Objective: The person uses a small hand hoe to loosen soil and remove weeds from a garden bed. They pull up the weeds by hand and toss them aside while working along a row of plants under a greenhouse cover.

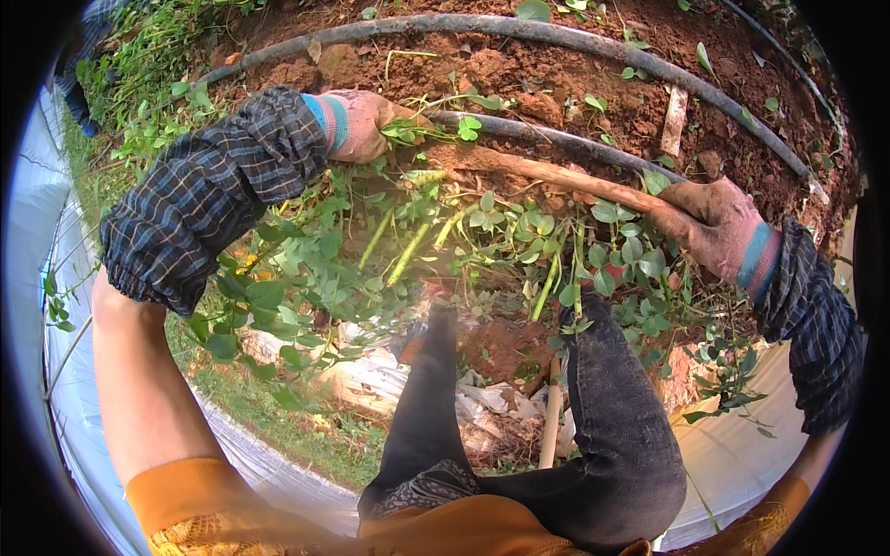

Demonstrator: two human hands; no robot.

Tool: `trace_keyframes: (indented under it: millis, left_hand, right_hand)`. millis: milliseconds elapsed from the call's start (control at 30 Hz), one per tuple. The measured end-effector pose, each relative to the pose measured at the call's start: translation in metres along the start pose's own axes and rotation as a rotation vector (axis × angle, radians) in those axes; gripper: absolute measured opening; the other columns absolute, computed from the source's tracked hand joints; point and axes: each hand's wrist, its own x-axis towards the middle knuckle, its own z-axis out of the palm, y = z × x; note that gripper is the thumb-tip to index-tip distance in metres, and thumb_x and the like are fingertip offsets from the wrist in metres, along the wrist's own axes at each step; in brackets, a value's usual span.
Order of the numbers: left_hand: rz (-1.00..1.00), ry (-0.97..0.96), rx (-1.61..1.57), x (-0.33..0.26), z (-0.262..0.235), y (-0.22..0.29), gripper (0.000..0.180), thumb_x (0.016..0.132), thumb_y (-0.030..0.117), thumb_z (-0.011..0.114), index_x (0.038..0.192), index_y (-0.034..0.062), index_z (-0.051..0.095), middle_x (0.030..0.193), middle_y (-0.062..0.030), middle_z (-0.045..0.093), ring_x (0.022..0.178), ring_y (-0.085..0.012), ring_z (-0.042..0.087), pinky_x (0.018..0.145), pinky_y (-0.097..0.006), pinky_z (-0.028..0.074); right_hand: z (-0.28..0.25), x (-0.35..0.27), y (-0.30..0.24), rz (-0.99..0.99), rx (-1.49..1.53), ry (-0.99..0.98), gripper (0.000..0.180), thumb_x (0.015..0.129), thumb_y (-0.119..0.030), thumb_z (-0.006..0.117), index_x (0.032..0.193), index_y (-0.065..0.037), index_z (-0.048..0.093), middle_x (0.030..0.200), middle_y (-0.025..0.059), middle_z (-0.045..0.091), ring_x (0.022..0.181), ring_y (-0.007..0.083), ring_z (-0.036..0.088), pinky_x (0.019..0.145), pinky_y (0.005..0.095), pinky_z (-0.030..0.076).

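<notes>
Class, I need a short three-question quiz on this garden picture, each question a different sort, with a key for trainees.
1. True or false: both hands wear gloves.
2. What does the right hand grip? A) a wooden handle B) a black hose C) a white sheet
3. Fill in: the left hand rests among green ____ beside the black hose.

Key
1. True: the gloves are soiled, with striped cuffs.
2. A: the wooden handle runs from the right hand toward the left hand, across the red soil.
3. Plants.
</notes>
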Motion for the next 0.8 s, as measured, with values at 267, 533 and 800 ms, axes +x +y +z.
trace_keyframes:
  millis: [267,533,800]
  left_hand:
    - [-0.002,0.195,-0.028,-0.028,-0.006,0.021,0.054,0.077,0.004,0.047,0.129,0.0174,0.057,0.087,-0.0117,0.068,0.070,-0.0197,0.059,0.070,-0.032,0.049]
    - [-0.138,-0.344,0.041,0.072,0.024,0.017,0.047,0.096,0.013,0.048,0.142,0.0172,0.041,0.098,-0.0047,0.062,0.076,-0.0183,0.049,0.075,-0.030,0.043]
    - [-0.113,-0.207,0.322,0.080,0.023,0.026,0.012,0.086,0.011,0.054,0.097,0.0066,0.056,0.077,-0.0066,0.053,0.064,-0.0221,0.043,0.066,-0.037,0.041]
  right_hand:
    - [-0.015,-0.038,0.036,-0.029,0.013,0.352,0.027,0.090,-0.021,0.062,0.107,-0.001,0.065,0.070,0.0114,0.064,0.064,0.0170,0.064,0.059,0.0315,0.048]
    - [-0.013,-0.037,0.039,-0.109,-0.193,0.422,0.023,0.088,-0.019,0.064,0.102,-0.001,0.064,0.071,0.0123,0.064,0.065,0.0243,0.065,0.059,0.0340,0.049]
    - [-0.015,-0.036,0.045,-0.115,-0.223,0.428,0.023,0.086,-0.017,0.066,0.103,-0.001,0.064,0.074,0.0155,0.065,0.068,0.0267,0.066,0.060,0.0354,0.050]
